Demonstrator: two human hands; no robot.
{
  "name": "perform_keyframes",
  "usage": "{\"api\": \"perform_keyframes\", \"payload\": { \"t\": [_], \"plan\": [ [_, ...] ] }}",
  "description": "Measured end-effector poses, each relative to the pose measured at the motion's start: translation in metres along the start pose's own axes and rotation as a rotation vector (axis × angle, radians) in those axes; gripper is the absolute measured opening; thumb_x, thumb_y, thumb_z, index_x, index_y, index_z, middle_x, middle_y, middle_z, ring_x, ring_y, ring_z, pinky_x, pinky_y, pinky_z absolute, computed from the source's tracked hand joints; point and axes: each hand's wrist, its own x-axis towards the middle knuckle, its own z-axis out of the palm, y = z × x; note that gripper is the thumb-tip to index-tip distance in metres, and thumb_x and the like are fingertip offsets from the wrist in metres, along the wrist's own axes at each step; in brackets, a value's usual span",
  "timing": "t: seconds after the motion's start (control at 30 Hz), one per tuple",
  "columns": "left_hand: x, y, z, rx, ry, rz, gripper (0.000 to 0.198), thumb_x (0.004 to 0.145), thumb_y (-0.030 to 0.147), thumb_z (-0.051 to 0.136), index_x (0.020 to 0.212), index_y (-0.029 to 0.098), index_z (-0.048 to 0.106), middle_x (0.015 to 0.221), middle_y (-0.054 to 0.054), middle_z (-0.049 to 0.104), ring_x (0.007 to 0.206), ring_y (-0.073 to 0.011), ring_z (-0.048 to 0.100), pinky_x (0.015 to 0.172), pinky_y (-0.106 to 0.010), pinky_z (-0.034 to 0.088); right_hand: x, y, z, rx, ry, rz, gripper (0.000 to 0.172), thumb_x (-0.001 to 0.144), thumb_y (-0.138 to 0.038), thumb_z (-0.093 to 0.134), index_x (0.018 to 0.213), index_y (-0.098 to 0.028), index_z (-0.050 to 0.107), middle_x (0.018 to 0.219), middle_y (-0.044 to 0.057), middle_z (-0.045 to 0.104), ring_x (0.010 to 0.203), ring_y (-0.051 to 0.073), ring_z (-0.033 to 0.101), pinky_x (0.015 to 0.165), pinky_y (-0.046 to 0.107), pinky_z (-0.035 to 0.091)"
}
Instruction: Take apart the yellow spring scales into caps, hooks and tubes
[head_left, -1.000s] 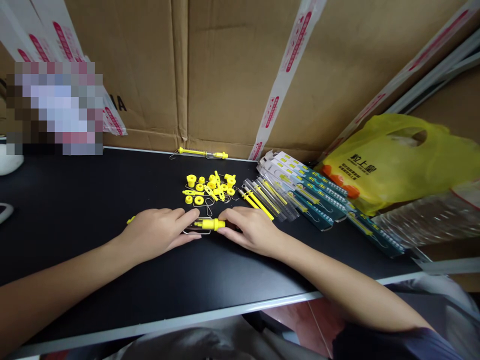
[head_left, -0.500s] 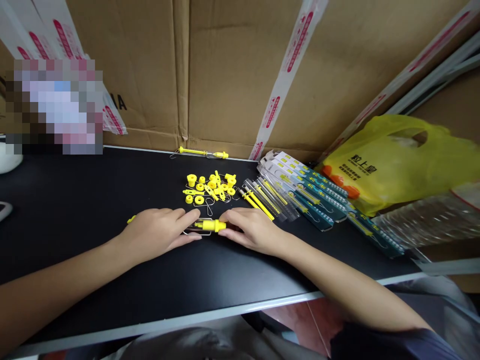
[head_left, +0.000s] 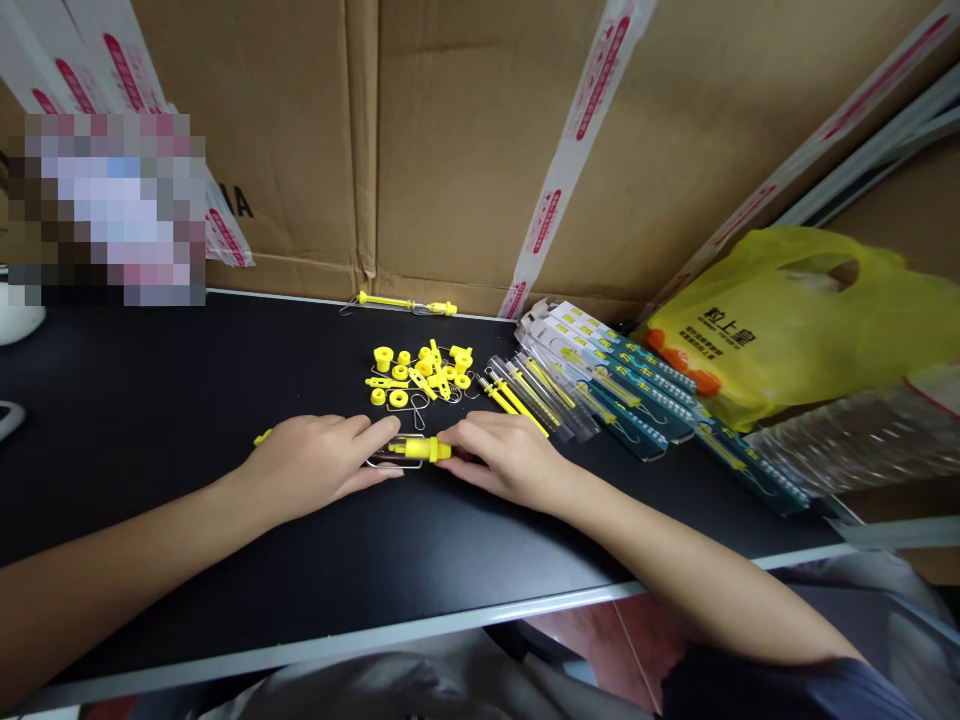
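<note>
A yellow spring scale [head_left: 417, 450] with a wire loop lies level between my two hands, just over the black table. My left hand [head_left: 319, 458] wraps round its body, and a bit of yellow sticks out past the wrist side. At the other end, the fingertips of my right hand [head_left: 510, 458] pinch the yellow cap. Behind the hands is a pile of loose yellow parts [head_left: 424, 380]: caps, rings and flat pointed pieces, with wire hooks among them. A finished-looking spring scale [head_left: 386, 301] lies along the table's back edge. My palms hide much of the held scale.
Clear tubes with yellow rods [head_left: 525, 395] lie right of the pile. Beyond them are stacked printed boxes [head_left: 615, 365], a yellow plastic bag [head_left: 810, 320] and a stack of clear plastic [head_left: 855, 440]. Large cardboard [head_left: 465, 150] stands behind the black table [head_left: 187, 400].
</note>
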Motion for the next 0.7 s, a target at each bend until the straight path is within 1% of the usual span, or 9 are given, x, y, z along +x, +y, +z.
{"api": "perform_keyframes", "payload": {
  "t": [0.1, 0.17, 0.3, 0.43, 0.7],
  "plan": [
    [0.0010, -0.0002, 0.0006, -0.003, 0.005, -0.015, 0.037, 0.091, 0.051, 0.042, 0.109, 0.020, 0.053, 0.074, 0.001, 0.065, 0.062, -0.0163, 0.063, 0.051, -0.026, 0.034, 0.0012, -0.0009, -0.0013, 0.044, 0.008, 0.053, 0.028, 0.091, -0.044, 0.048, 0.098, -0.018, 0.055, 0.071, 0.000, 0.059, 0.061, 0.011, 0.053, 0.057, 0.022, 0.035],
    [0.0016, -0.0003, 0.0007, 0.000, 0.002, -0.024, 0.037, 0.091, 0.051, 0.042, 0.109, 0.020, 0.053, 0.074, 0.001, 0.065, 0.061, -0.0166, 0.063, 0.051, -0.026, 0.035, 0.0016, -0.0015, -0.0021, 0.048, -0.005, 0.084, 0.033, 0.090, -0.047, 0.047, 0.100, -0.017, 0.054, 0.070, 0.000, 0.058, 0.062, 0.012, 0.052, 0.058, 0.022, 0.036],
    [0.0016, -0.0003, 0.0007, 0.003, -0.004, -0.018, 0.037, 0.091, 0.051, 0.041, 0.108, 0.021, 0.052, 0.074, 0.002, 0.065, 0.062, -0.0164, 0.063, 0.051, -0.026, 0.035, 0.0015, -0.0020, -0.0021, 0.029, -0.019, 0.124, 0.028, 0.093, -0.042, 0.044, 0.095, -0.017, 0.055, 0.070, 0.001, 0.059, 0.062, 0.012, 0.052, 0.058, 0.022, 0.035],
    [0.0012, -0.0005, 0.0012, 0.008, 0.005, -0.016, 0.037, 0.091, 0.052, 0.041, 0.108, 0.021, 0.052, 0.073, 0.002, 0.064, 0.061, -0.0166, 0.063, 0.050, -0.027, 0.034, 0.0009, -0.0010, -0.0003, 0.016, -0.022, 0.102, 0.024, 0.093, -0.038, 0.044, 0.090, -0.018, 0.056, 0.070, 0.001, 0.059, 0.063, 0.012, 0.052, 0.058, 0.022, 0.033],
    [0.0010, -0.0008, 0.0006, -0.006, -0.001, -0.019, 0.038, 0.091, 0.051, 0.041, 0.107, 0.020, 0.054, 0.074, 0.001, 0.064, 0.062, -0.0167, 0.063, 0.050, -0.026, 0.035, 0.0001, 0.0013, 0.0021, 0.080, -0.010, 0.100, 0.025, 0.093, -0.041, 0.046, 0.090, -0.018, 0.056, 0.070, 0.001, 0.060, 0.062, 0.011, 0.054, 0.056, 0.021, 0.035]
  ]
}}
